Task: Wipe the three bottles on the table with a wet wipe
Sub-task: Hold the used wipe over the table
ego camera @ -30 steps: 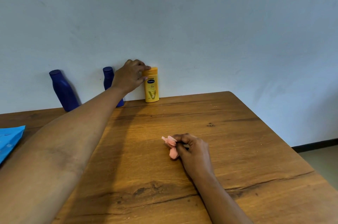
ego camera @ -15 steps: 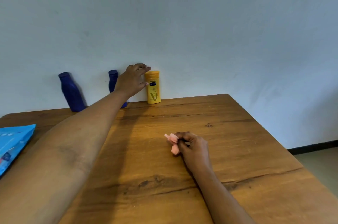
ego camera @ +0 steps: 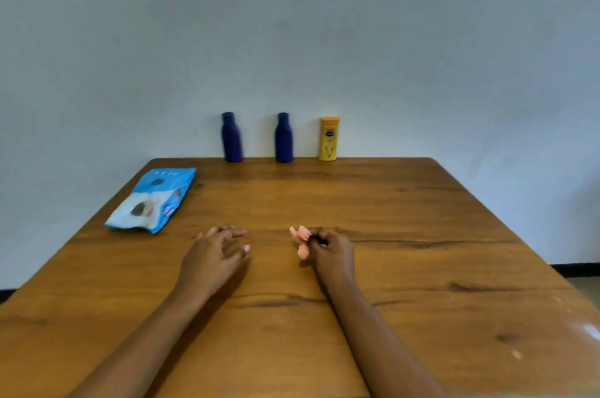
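A blue wipes pack [ego camera: 152,199] lay flat near the left edge of the wooden table [ego camera: 422,235]. Just right of it, toward the person, the left hand [ego camera: 216,251] was low over the wood, its fingers loose and apart and holding nothing. Whether it touched the surface could not be told, as its outline was blurred.

At the far edge, against the pale wall [ego camera: 292,24], the three bottles stood upright in a row with gaps between them: a dark blue bottle [ego camera: 231,137], a second dark blue bottle [ego camera: 284,137] and a yellow bottle [ego camera: 329,139]. All were well apart from both hands.

The right hand [ego camera: 331,251] had its fingers curled and pinched round a bunched pink wet wipe [ego camera: 302,241], which poked out to the left of the fingertips.

With no bottle in hand, the task appeared to sit between wipes or at its start or finish. If bottles remained, the next move would call for the free hand to reach the back row, bring one bottle close and steady it while the wipe was rubbed over it.

The bottle labels and the print on the pack were too soft to read, and no bottle showed whether it was clean. Part of the wipe was hidden inside the fist. Both forearms and the near table edge were cut off by the frame.
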`<state>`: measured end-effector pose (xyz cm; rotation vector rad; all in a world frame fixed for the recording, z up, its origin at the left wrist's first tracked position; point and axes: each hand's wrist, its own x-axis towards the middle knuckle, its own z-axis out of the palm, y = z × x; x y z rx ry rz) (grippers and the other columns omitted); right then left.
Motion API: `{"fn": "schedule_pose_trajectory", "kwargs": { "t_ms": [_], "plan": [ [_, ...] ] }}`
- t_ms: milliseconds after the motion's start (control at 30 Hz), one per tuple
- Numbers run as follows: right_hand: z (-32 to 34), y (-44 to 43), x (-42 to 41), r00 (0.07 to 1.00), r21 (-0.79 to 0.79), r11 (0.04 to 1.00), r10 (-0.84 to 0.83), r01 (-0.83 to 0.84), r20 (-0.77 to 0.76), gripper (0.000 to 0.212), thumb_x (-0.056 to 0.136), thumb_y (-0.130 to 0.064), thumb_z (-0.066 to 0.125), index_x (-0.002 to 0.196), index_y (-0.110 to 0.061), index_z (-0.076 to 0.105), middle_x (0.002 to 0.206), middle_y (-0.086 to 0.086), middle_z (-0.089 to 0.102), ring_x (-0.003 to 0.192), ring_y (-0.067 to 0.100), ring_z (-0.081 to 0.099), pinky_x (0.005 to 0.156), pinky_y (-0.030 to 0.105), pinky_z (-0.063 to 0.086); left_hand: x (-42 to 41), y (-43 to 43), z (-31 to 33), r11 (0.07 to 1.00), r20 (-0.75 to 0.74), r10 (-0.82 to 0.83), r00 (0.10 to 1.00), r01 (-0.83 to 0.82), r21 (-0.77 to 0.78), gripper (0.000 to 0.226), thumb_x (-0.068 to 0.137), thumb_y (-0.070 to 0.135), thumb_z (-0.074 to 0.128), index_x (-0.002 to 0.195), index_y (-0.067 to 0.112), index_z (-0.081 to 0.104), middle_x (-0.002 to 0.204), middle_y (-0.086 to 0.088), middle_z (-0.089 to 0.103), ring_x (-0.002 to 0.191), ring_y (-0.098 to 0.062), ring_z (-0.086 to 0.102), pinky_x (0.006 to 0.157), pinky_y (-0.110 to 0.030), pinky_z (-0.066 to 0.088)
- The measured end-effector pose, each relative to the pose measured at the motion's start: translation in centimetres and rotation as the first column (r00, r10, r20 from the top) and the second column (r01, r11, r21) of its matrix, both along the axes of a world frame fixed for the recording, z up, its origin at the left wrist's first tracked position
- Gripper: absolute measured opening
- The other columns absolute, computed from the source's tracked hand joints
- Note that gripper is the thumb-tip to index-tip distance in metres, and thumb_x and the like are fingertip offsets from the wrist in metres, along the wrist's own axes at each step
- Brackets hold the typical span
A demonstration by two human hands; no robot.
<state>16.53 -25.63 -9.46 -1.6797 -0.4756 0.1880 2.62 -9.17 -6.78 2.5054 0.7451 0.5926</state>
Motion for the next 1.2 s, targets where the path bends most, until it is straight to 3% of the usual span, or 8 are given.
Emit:
{"fn": "schedule_pose_trajectory", "kwargs": {
  "t_ms": [200, 367, 500, 633, 767, 900, 1067, 1200],
  "plan": [
    [0.7, 3.1, -4.6, 0.994, -0.047, 0.993, 0.108, -0.106, 0.031, 0.022, 0.086, 0.001, 0.060, 0.079, -0.016, 0.070, 0.072, -0.011, 0.066, 0.061, -0.008, 0.058, 0.061, 0.012, 0.046, -5.5, 3.6, -1.4, 0.977, -0.203, 0.194, 0.960, -0.170, 0.130, 0.047, 0.089, 0.049, 0.054, 0.133, 0.030, 0.050, 0.137, 0.002, 0.047, 0.124, -0.018, 0.040, 0.095, -0.037, 0.043],
    [0.5, 5.3, -3.5, 0.992, -0.071, 0.990, 0.121, -0.123, -0.031, 0.024, 0.087, -0.003, 0.060, 0.081, -0.024, 0.069, 0.077, -0.010, 0.067, 0.076, 0.003, 0.062, 0.067, 0.017, 0.048, -2.8, 5.9, -1.7, 0.981, -0.342, 0.147, 0.928, -0.093, 0.170, 0.056, 0.090, 0.060, 0.041, 0.140, 0.035, 0.038, 0.146, 0.001, 0.036, 0.134, -0.020, 0.031, 0.106, -0.043, 0.029],
    [0.8, 8.2, -1.4, 0.983, -0.089, 0.979, 0.182, -0.183, -0.018, 0.024, 0.086, -0.001, 0.058, 0.087, -0.020, 0.072, 0.075, -0.019, 0.064, 0.068, -0.013, 0.058, 0.063, 0.008, 0.043, -0.4, 7.4, -1.8, 0.980, -0.349, 0.113, 0.930, -0.047, 0.193, 0.056, 0.090, 0.060, 0.039, 0.141, 0.036, 0.036, 0.148, 0.003, 0.034, 0.135, -0.018, 0.029, 0.107, -0.042, 0.026],
    [0.6, 8.3, -1.3, 0.983, -0.194, 0.964, 0.186, -0.181, 0.005, 0.023, 0.084, 0.000, 0.062, 0.095, -0.016, 0.074, 0.088, -0.018, 0.066, 0.082, -0.006, 0.061, 0.072, 0.010, 0.044, -1.4, 6.6, -1.8, 0.982, -0.295, 0.105, 0.950, -0.051, 0.184, 0.058, 0.090, 0.060, 0.033, 0.139, 0.030, 0.043, 0.148, 0.000, 0.039, 0.135, -0.021, 0.035, 0.105, -0.043, 0.031],
    [2.6, 7.6, -2.0, 0.973, -0.317, 0.924, 0.173, -0.214, -0.152, 0.017, 0.087, -0.002, 0.061, 0.094, -0.012, 0.072, 0.086, -0.009, 0.066, 0.077, 0.000, 0.058, 0.065, 0.007, 0.040, -2.9, 5.7, -0.2, 0.997, -0.363, 0.074, 0.929, -0.077, 0.006, 0.059, 0.088, 0.055, 0.033, 0.135, 0.024, 0.050, 0.146, -0.005, 0.043, 0.134, -0.025, 0.039, 0.104, -0.048, 0.038],
    [5.4, 9.0, -3.0, 0.908, -0.429, 0.856, 0.101, -0.287, -0.406, 0.015, 0.090, -0.010, 0.060, 0.101, -0.015, 0.070, 0.097, -0.003, 0.067, 0.085, 0.011, 0.059, 0.064, 0.018, 0.040, -4.8, 5.6, 2.0, 0.988, -0.477, 0.072, 0.876, -0.127, -0.085, 0.059, 0.089, 0.055, 0.036, 0.140, 0.026, 0.043, 0.152, -0.002, 0.033, 0.139, -0.024, 0.029, 0.109, -0.043, 0.029],
    [6.3, 12.4, -5.7, 0.869, -0.444, 0.790, 0.215, -0.423, -0.445, 0.016, 0.090, -0.011, 0.059, 0.101, -0.018, 0.069, 0.096, -0.007, 0.065, 0.089, 0.009, 0.059, 0.073, 0.019, 0.041, -8.2, 8.2, 2.6, 0.967, -0.504, 0.143, 0.852, -0.230, -0.114, 0.055, 0.091, 0.047, 0.051, 0.142, 0.031, 0.038, 0.153, 0.002, 0.030, 0.139, -0.019, 0.025, 0.109, -0.037, 0.027],
    [6.9, 15.8, -8.4, 0.850, -0.446, 0.768, 0.233, -0.459, -0.473, 0.015, 0.092, -0.015, 0.057, 0.097, -0.025, 0.067, 0.093, -0.010, 0.065, 0.082, 0.002, 0.057, 0.066, 0.015, 0.040, -12.3, 11.1, 2.7, 0.922, -0.491, 0.274, 0.827, -0.371, -0.110, 0.055, 0.090, 0.046, 0.054, 0.140, 0.028, 0.042, 0.151, 0.000, 0.033, 0.137, -0.021, 0.029, 0.108, -0.040, 0.030]
  ]
}}
